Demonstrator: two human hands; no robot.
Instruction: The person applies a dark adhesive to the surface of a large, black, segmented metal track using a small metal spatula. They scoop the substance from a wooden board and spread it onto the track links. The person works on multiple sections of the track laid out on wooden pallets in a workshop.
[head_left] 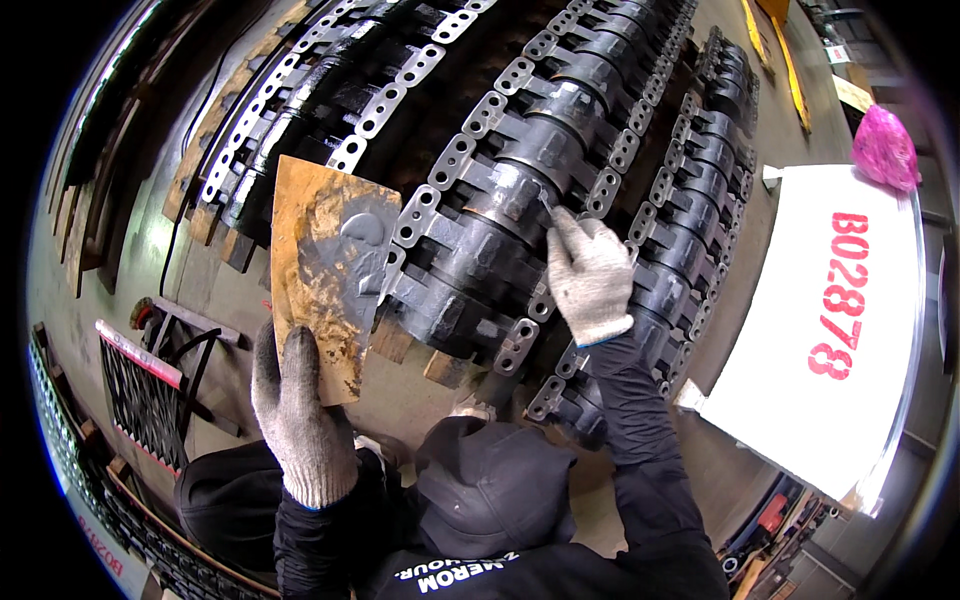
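My left hand (300, 420), in a pale knitted glove, is closed on the lower edge of a flat brown board (305, 250). The board is stained, and a smear of grey putty (362, 228) lies on its right side. My right hand (590, 275), gloved too, reaches to a dark steel track chain (455, 255) with rounded links and two-holed side plates. Its fingertips are drawn together against one of the links, beside a lighter grey patch (515, 185). Anything small pinched there is hidden.
More track chains (690, 210) run alongside to the right, and another (300, 120) on the left rests on wooden blocks (237, 250). On the right stand a white printed panel (815, 330) and a pink bundle (885, 148). A black mesh rack (150, 400) sits at left.
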